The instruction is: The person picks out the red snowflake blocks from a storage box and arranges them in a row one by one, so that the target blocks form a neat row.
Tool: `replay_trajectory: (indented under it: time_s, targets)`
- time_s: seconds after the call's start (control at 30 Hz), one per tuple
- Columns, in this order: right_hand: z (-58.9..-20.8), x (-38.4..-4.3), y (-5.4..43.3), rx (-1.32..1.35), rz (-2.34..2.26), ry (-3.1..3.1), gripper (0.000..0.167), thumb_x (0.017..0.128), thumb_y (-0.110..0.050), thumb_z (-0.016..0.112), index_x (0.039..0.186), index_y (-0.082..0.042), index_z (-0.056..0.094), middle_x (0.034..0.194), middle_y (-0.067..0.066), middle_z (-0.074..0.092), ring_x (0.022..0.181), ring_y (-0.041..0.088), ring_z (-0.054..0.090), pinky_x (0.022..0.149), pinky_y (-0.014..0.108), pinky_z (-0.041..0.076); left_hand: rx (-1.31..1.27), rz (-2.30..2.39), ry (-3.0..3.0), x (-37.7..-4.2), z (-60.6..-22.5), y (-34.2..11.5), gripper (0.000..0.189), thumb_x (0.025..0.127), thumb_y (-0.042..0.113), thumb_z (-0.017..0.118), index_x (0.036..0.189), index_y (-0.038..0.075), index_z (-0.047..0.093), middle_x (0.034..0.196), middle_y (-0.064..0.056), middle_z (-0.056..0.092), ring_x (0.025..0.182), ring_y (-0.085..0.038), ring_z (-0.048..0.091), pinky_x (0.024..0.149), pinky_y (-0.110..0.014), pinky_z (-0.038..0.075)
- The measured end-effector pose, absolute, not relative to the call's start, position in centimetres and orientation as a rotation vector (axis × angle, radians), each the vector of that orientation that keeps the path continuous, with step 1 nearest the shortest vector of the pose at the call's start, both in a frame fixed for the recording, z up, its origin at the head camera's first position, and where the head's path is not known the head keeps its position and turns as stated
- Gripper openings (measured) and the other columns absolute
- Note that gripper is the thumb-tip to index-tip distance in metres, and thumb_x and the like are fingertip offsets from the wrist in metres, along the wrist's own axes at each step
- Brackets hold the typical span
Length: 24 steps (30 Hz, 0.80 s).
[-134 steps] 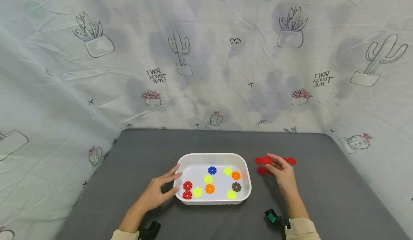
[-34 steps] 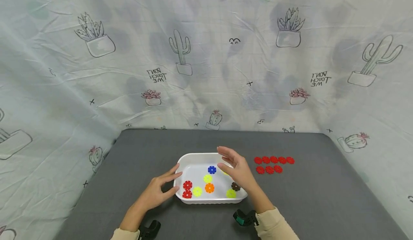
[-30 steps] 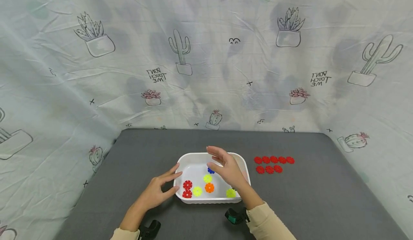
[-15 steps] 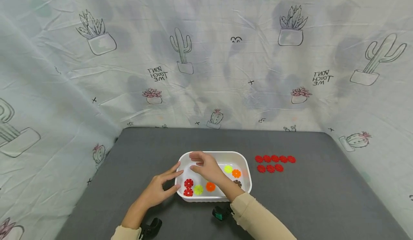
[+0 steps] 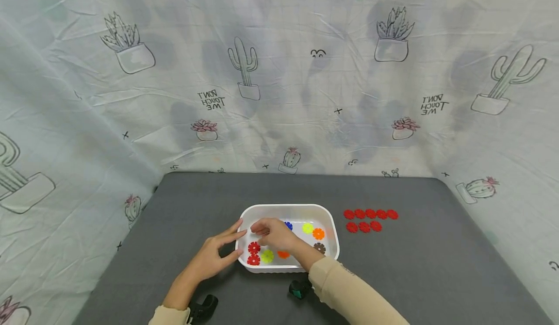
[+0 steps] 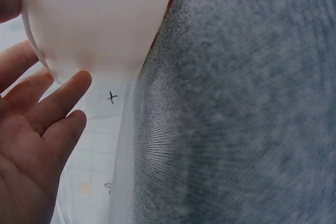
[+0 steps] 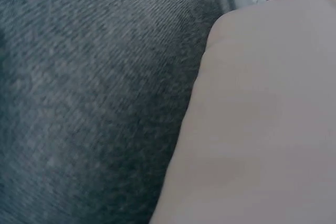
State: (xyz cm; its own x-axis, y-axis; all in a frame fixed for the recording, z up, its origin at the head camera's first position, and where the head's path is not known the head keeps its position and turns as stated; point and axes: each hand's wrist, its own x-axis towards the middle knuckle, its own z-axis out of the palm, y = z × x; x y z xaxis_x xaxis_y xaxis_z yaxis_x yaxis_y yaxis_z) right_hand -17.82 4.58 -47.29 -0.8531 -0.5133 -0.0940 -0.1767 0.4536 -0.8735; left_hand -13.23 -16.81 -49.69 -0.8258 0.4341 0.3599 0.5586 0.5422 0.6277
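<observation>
Fingers of my left hand (image 5: 211, 257) spread against the left end of a white tray (image 5: 284, 207); the left wrist view has them along the tray's outer wall (image 6: 100, 19). Inside the tray, my right hand (image 5: 279, 235) reaches across to the left side, thumb and fingers apart. Its fingertips hang just above the upper red flower-shaped disc (image 5: 254, 248); another red disc (image 5: 253, 259) lies below that one. A yellow disc (image 5: 267, 256) sits beside them, and an orange disc (image 5: 283, 254) is partly covered by the right hand. In the right wrist view, the tray's wall (image 7: 257, 103) hides the fingers.
Further discs lie in the tray: blue (image 5: 288, 226), yellow (image 5: 307, 228), orange (image 5: 318, 234) and brown (image 5: 320, 248). On the grey table (image 5: 209, 194), right of the tray, several red discs (image 5: 370, 214) form two rows. A printed curtain (image 5: 288, 97) hangs behind.
My right hand has left the red discs on the table, which now lie in two rows. It has crossed leftward over the tray and lowered into it. The left hand has stayed put.
</observation>
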Motion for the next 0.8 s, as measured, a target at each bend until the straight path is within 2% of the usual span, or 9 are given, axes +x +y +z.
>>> replay_trajectory:
  time_s: [0.3,0.6,0.8]
  targets:
    - [-48.6,-18.2,4.2,-0.664,-1.186,2.42,0.035,0.078,0.008,0.067,0.109,-0.009,0.067,0.105,0.0,0.068,0.097,0.013,0.061,0.091,0.029,0.049,-0.852,-1.147,-2.596,-13.3,-49.7,-16.8,0.043,0.087,0.02,0.068,0.128,0.009,0.061,0.146,-0.007,0.044,0.13,-0.028,0.047,0.097,-0.045,0.047]
    - [-49.0,-17.9,3.9,-0.719,-1.112,2.48,0.036,0.078,0.009,0.066,0.107,-0.013,0.066,0.101,-0.006,0.066,0.091,0.006,0.056,0.091,0.025,0.048,-0.83,-1.165,-2.617,-12.1,-47.6,-16.0,0.041,0.085,0.009,0.069,0.124,-0.001,0.061,0.143,-0.019,0.046,0.127,-0.037,0.047,0.095,-0.05,0.047]
    - [-49.3,-17.9,3.7,-0.789,-1.032,2.55,0.036,0.078,0.009,0.066,0.107,-0.012,0.066,0.099,-0.006,0.065,0.088,0.005,0.055,0.089,0.024,0.048,-0.839,-1.166,-2.607,-11.3,-45.9,-15.6,0.04,0.084,0.006,0.068,0.123,-0.002,0.062,0.14,-0.022,0.048,0.125,-0.039,0.049,0.093,-0.048,0.048]
